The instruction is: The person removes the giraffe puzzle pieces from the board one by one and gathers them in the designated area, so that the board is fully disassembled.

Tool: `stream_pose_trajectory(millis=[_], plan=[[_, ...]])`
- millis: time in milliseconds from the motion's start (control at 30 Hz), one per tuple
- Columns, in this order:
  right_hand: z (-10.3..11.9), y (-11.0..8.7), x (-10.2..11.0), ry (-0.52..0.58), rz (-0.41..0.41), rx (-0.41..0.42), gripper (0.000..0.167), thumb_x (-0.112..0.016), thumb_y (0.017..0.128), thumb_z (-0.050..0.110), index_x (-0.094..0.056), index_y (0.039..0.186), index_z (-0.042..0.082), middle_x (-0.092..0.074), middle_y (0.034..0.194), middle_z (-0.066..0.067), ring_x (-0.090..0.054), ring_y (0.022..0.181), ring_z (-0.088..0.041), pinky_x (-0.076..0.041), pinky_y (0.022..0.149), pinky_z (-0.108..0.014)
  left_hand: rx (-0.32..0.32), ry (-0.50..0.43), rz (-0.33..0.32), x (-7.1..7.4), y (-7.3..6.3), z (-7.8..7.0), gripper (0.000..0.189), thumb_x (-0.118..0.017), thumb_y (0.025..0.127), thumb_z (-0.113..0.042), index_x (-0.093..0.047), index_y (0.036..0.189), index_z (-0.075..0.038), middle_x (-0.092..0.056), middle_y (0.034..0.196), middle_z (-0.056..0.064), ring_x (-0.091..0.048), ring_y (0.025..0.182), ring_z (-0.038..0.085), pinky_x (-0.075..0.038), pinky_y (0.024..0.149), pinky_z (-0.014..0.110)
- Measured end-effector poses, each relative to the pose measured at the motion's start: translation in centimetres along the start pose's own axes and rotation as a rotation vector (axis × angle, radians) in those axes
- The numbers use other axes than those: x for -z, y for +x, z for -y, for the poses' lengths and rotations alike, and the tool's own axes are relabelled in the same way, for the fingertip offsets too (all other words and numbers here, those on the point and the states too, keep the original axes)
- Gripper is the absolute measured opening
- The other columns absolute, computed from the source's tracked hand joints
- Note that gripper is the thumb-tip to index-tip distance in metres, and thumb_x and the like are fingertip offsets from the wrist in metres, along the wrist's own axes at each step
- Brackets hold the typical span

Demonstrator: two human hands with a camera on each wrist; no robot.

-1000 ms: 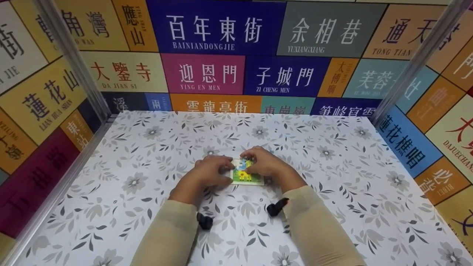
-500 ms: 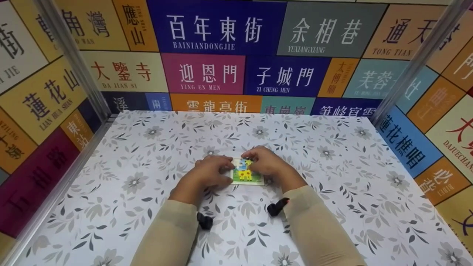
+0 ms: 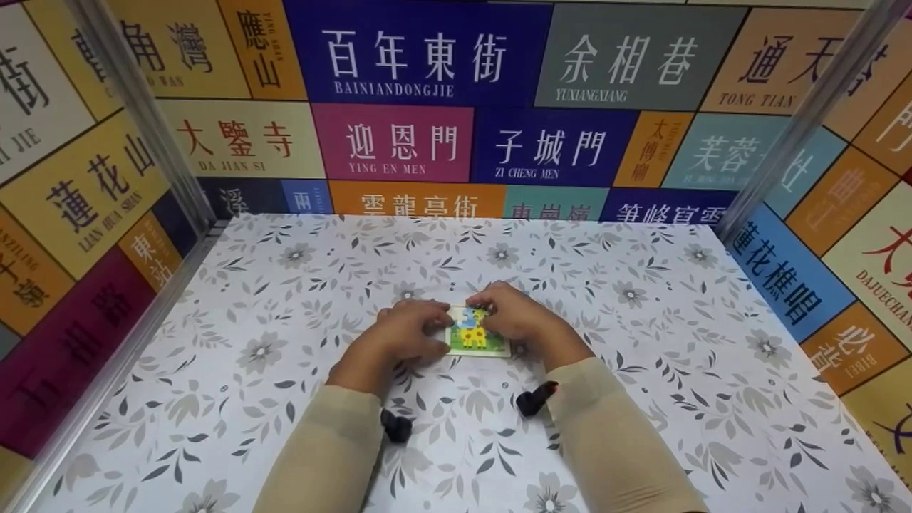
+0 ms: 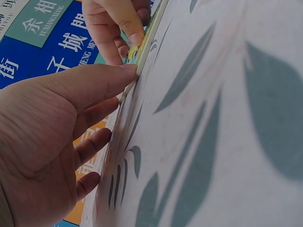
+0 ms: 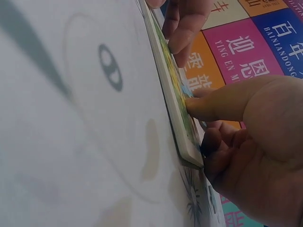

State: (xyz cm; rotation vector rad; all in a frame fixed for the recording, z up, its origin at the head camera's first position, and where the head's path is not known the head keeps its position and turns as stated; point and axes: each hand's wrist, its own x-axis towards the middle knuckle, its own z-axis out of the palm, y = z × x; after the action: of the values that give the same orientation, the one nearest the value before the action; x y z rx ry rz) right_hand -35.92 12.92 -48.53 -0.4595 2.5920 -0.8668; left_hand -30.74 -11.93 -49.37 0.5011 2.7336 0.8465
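Observation:
A small, flat puzzle board (image 3: 476, 345) lies on the table, its pale rim framing a bright picture of a yellow spotted animal on green. My left hand (image 3: 402, 331) holds its left side, thumb at the near corner and index finger farther up. In the left wrist view, the thumb (image 4: 125, 73) touches the pale edge. My right hand (image 3: 516, 313) covers the upper right of the board. From the right wrist, the thumb tip (image 5: 196, 108) presses on the picture while the other fingers curl at the far edge. Whatever lies under those right fingers is hidden.
A white tabletop (image 3: 235, 420) printed with grey flowers and leaves surrounds the board. Walls of coloured sign panels (image 3: 392, 142) stand behind and on both sides, with clear strips at the corners. A small black device (image 3: 395, 426) sits at each cuff.
The right thumb has drawn back a little to the upper right, uncovering more of the yellow animal. The left hand and the board stay where they were.

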Motion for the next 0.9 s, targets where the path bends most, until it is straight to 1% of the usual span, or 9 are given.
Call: stream_pose_trajectory(millis=[67, 167, 267, 333, 467, 567, 733, 833, 900], plan=[[0.0, 0.0, 0.0, -0.012, 0.003, 0.001, 0.047, -0.067, 0.099, 0.009, -0.07, 0.143, 0.026, -0.058, 0.146, -0.006, -0.055, 0.139, -0.027, -0.043, 0.123, -0.05, 0.003, -0.002, 0.0, 0.0, 0.0, 0.0, 0.042, -0.083, 0.089, -0.035, -0.074, 0.129, -0.032, -0.055, 0.161, -0.013, -0.039, 0.158, 0.028, -0.025, 0.124, 0.065], [0.0, 0.0, 0.1, -0.021, -0.005, 0.022, 0.048, -0.066, 0.1, 0.01, -0.068, 0.146, 0.023, -0.061, 0.144, -0.007, -0.058, 0.136, -0.028, -0.045, 0.121, -0.049, 0.005, -0.004, -0.004, 0.0, 0.0, -0.1, 0.041, -0.083, 0.089, -0.035, -0.075, 0.129, -0.031, -0.055, 0.161, -0.013, -0.039, 0.158, 0.028, -0.024, 0.124, 0.065], [-0.2, -0.1, 0.5, 0.002, -0.017, 0.022, 0.048, -0.068, 0.1, 0.012, -0.068, 0.146, 0.021, -0.063, 0.142, -0.006, -0.06, 0.131, -0.027, -0.048, 0.115, -0.048, 0.005, 0.001, -0.008, -0.1, 0.0, -0.1, 0.042, -0.083, 0.089, -0.034, -0.074, 0.13, -0.031, -0.055, 0.161, -0.013, -0.039, 0.158, 0.029, -0.024, 0.125, 0.066], [-0.4, -0.2, 1.0, 0.027, -0.03, 0.011, 0.047, -0.07, 0.1, 0.015, -0.067, 0.146, 0.022, -0.063, 0.142, -0.005, -0.06, 0.126, -0.027, -0.051, 0.11, -0.048, 0.006, 0.005, -0.011, -0.2, 0.0, -0.2, 0.043, -0.082, 0.089, -0.034, -0.074, 0.131, -0.03, -0.055, 0.161, -0.013, -0.039, 0.158, 0.029, -0.024, 0.126, 0.066], [-1.0, -0.5, 2.2, 0.062, -0.078, 0.004, 0.046, -0.072, 0.1, 0.019, -0.068, 0.145, 0.024, -0.065, 0.142, -0.001, -0.063, 0.12, -0.026, -0.055, 0.098, -0.044, 0.025, -0.003, -0.008, -0.2, 0.1, -0.2, 0.042, -0.082, 0.089, -0.035, -0.074, 0.13, -0.032, -0.055, 0.161, -0.014, -0.037, 0.16, 0.028, -0.021, 0.128, 0.066], [-2.0, -0.9, 3.3, 0.075, -0.116, 0.008, 0.046, -0.07, 0.1, 0.019, -0.067, 0.146, 0.023, -0.067, 0.143, 0.0, -0.064, 0.121, -0.025, -0.057, 0.092, -0.042, 0.035, -0.015, 0.0, -0.2, 0.1, -0.2, 0.041, -0.083, 0.089, -0.034, -0.075, 0.129, -0.033, -0.054, 0.162, -0.015, -0.033, 0.162, 0.028, -0.017, 0.13, 0.066], [-4.6, -2.0, 5.3, 0.098, -0.171, -0.006, 0.047, -0.066, 0.101, 0.016, -0.065, 0.148, 0.019, -0.066, 0.147, -0.006, -0.064, 0.124, -0.029, -0.058, 0.087, -0.04, 0.031, -0.023, -0.002, -0.2, 0.0, -0.1, 0.04, -0.083, 0.089, -0.033, -0.075, 0.128, -0.032, -0.054, 0.162, -0.015, -0.031, 0.163, 0.03, -0.015, 0.131, 0.066], [-6.0, -2.6, 6.2, 0.137, -0.195, -0.044, 0.049, -0.069, 0.101, 0.018, -0.064, 0.149, 0.02, -0.066, 0.148, -0.006, -0.064, 0.124, -0.03, -0.057, 0.089, -0.04, 0.03, -0.022, -0.002, -0.2, -0.1, -0.2, 0.04, -0.083, 0.089, -0.033, -0.074, 0.128, -0.033, -0.054, 0.162, -0.015, -0.033, 0.162, 0.028, -0.017, 0.13, 0.065], [-6.7, -2.8, 6.6, 0.168, -0.206, -0.071, 0.05, -0.072, 0.101, 0.019, -0.063, 0.15, 0.02, -0.065, 0.148, -0.005, -0.062, 0.127, -0.03, -0.055, 0.094, -0.041, 0.034, -0.019, 0.0, -0.2, -0.1, -0.2, 0.04, -0.083, 0.089, -0.033, -0.074, 0.128, -0.033, -0.054, 0.162, -0.016, -0.033, 0.162, 0.027, -0.016, 0.131, 0.065]])
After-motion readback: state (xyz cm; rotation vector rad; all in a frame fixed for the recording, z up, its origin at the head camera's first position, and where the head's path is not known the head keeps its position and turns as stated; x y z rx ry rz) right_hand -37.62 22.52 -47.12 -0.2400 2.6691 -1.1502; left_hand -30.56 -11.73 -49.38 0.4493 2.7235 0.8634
